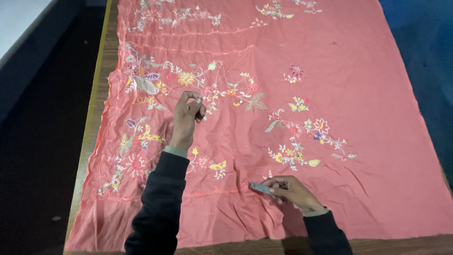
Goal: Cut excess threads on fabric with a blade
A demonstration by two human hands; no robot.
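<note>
A salmon-pink cloth (358, 85) with colourful flower embroidery lies spread flat over a wooden table (96, 94). My left hand (187, 115) is raised over the cloth's left-middle part, fingertips pinched together near an embroidered sprig; whether a thread is between them I cannot tell. My right hand (292, 192) rests on the cloth near the front edge and grips a small grey metal tool (261, 188), likely a thread snipper, its tip pointing left toward a stitched line. Both arms wear dark sleeves.
The table's wooden edge shows along the left and at the front (401, 245). Dark floor (37, 165) lies to the left, a blue surface (424, 42) to the right. A pale ledge (19, 19) sits at the top left.
</note>
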